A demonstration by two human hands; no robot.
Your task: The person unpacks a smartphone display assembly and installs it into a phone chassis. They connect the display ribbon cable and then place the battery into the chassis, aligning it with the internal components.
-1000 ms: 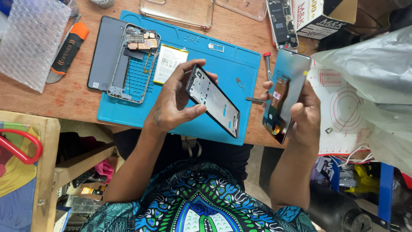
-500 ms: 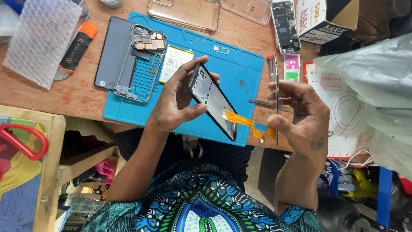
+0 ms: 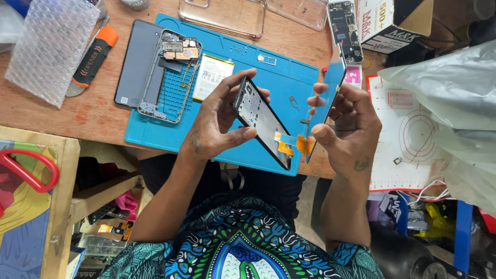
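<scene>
Holding a thin rectangular phone frame (image 3: pixel 261 121) tilted over the blue work mat (image 3: pixel 289 77), the left hand (image 3: pixel 219 124) is closed around it, thumb pressed on the lower edge and fingers curled over the upper edge. The right hand (image 3: pixel 343 126) grips a glossy bluish screen panel (image 3: pixel 325 101) seen almost edge-on, pinched between thumb and fingertips; its face cannot be made out. A short orange flex ribbon (image 3: pixel 290 142) joins panel and frame between the two hands. The mat looks smooth and rubbery, with rounded corners, and lies on a worn wooden table (image 3: pixel 62 111). On the mat's left part rests an opened phone chassis (image 3: pixel 168 75), metal-edged, with exposed boards, beside a white battery (image 3: pixel 212 76) bearing a pale label too small to read. A dark flat back cover (image 3: pixel 132 64) lies partly off the mat. Bubble wrap (image 3: pixel 49 46) and an orange-and-black utility knife (image 3: pixel 95 51) lie far left. A clear plastic case (image 3: pixel 222 15) is cut off at the top edge. A white cardboard box (image 3: pixel 387 23) stands top right, and a white printed sheet with red circles (image 3: pixel 408 134) lies partly hidden under a grey plastic bag (image 3: pixel 454 103).
</scene>
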